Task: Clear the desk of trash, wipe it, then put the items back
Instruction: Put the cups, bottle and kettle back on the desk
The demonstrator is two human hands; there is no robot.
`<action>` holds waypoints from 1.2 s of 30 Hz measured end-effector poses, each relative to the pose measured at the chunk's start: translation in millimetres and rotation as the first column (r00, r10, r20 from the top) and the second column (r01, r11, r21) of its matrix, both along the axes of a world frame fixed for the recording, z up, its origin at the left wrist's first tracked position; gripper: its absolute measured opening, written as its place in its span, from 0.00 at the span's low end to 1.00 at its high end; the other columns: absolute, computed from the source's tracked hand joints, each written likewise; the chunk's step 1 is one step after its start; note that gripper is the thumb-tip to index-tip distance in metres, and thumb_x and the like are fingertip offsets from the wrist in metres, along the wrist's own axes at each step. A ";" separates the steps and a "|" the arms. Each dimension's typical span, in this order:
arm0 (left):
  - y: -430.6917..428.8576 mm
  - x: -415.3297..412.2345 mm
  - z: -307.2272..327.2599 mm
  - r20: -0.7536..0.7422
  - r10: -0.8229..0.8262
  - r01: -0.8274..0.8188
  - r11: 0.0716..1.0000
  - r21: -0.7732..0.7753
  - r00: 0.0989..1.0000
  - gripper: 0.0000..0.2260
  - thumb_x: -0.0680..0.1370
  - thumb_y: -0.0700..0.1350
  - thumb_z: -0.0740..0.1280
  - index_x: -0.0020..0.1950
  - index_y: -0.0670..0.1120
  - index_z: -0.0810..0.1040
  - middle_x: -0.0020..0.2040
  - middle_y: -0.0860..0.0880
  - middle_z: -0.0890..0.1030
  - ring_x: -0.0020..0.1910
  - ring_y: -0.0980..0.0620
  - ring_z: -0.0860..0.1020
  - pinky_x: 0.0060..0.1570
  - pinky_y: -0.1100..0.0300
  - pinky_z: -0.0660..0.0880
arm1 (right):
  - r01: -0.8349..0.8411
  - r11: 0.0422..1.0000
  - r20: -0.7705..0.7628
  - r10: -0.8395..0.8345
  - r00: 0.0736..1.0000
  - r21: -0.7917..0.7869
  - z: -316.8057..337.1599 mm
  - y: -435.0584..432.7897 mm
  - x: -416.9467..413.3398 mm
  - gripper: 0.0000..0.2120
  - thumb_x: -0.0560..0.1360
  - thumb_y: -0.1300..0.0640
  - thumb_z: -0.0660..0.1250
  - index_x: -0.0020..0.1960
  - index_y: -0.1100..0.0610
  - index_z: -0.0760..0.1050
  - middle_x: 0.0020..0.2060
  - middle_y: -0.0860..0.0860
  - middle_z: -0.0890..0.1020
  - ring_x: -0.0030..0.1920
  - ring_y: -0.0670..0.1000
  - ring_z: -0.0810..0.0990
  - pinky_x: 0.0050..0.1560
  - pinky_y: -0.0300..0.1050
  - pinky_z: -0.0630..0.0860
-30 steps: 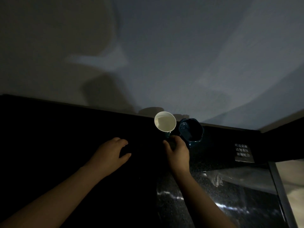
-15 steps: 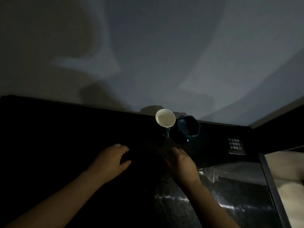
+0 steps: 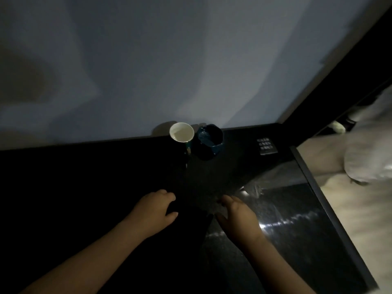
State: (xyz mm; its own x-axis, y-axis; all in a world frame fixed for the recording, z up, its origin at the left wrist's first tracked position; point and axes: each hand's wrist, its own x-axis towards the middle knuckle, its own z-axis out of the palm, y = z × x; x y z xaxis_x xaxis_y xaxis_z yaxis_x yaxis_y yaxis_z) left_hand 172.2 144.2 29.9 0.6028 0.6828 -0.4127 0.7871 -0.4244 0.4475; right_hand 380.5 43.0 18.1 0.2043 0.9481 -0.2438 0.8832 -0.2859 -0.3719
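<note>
Head view, in dim light: the left hand [image 3: 153,210] rests low on the dark tabletop [image 3: 84,177], fingers curled loosely, with nothing visible in it. Just right of it the right hand [image 3: 237,215] hovers palm down, fingers spread and empty. Well beyond both hands, at the back edge against the wall [image 3: 191,60], a white paper cup [image 3: 181,132] tilts toward the camera, touching a dark blue bowl [image 3: 210,139] on its right. Farther right a small sign [image 3: 266,145] lies on the tabletop, and pale bedding [image 3: 350,187] fills the right edge.
</note>
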 end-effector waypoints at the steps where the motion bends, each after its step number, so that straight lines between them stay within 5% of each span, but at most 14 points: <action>1: -5.0 7.3 1.9 -0.016 -0.031 0.031 1.000 -0.003 0.999 0.20 0.78 0.55 0.65 0.69 0.52 0.70 0.61 0.53 0.73 0.57 0.56 0.74 0.58 0.59 0.74 | 0.024 1.000 0.001 -0.024 1.000 -0.014 2.4 -11.1 2.9 0.15 0.77 0.49 0.64 0.61 0.52 0.73 0.56 0.49 0.78 0.54 0.49 0.78 0.49 0.42 0.75; 12: -96.6 95.0 6.6 -0.032 -0.386 0.385 0.922 -0.029 0.922 0.19 0.77 0.56 0.65 0.66 0.52 0.72 0.58 0.54 0.74 0.53 0.58 0.75 0.56 0.60 0.75 | 0.320 0.944 -0.007 -0.321 0.947 -0.080 17.3 -168.3 39.3 0.18 0.77 0.48 0.64 0.65 0.48 0.70 0.60 0.47 0.76 0.59 0.48 0.76 0.54 0.40 0.73; 20: -225.1 147.5 10.8 -0.011 -0.601 0.601 0.798 0.043 0.799 0.18 0.77 0.55 0.65 0.64 0.49 0.74 0.59 0.51 0.75 0.56 0.52 0.76 0.56 0.58 0.74 | 0.611 0.789 0.031 -0.611 0.791 -0.057 23.5 -323.8 42.2 0.16 0.77 0.50 0.62 0.65 0.49 0.70 0.58 0.47 0.77 0.58 0.48 0.75 0.51 0.41 0.73; 28: -325.4 171.1 9.8 -0.036 -0.821 0.820 0.566 0.088 0.570 0.18 0.76 0.55 0.65 0.63 0.47 0.75 0.58 0.49 0.76 0.58 0.50 0.75 0.56 0.60 0.70 | 0.832 0.548 0.030 -0.833 0.552 -0.086 22.3 -442.8 2.9 0.18 0.78 0.50 0.61 0.67 0.50 0.69 0.60 0.48 0.76 0.59 0.50 0.75 0.54 0.43 0.72; 36: -389.6 172.2 -0.1 -0.007 -0.972 0.970 0.234 0.069 0.235 0.19 0.76 0.56 0.65 0.64 0.49 0.73 0.61 0.51 0.76 0.60 0.51 0.74 0.59 0.58 0.70 | 0.980 0.179 -0.008 -0.984 0.179 -0.089 24.2 -510.2 -82.9 0.17 0.77 0.53 0.62 0.65 0.50 0.72 0.61 0.49 0.77 0.58 0.48 0.77 0.55 0.40 0.74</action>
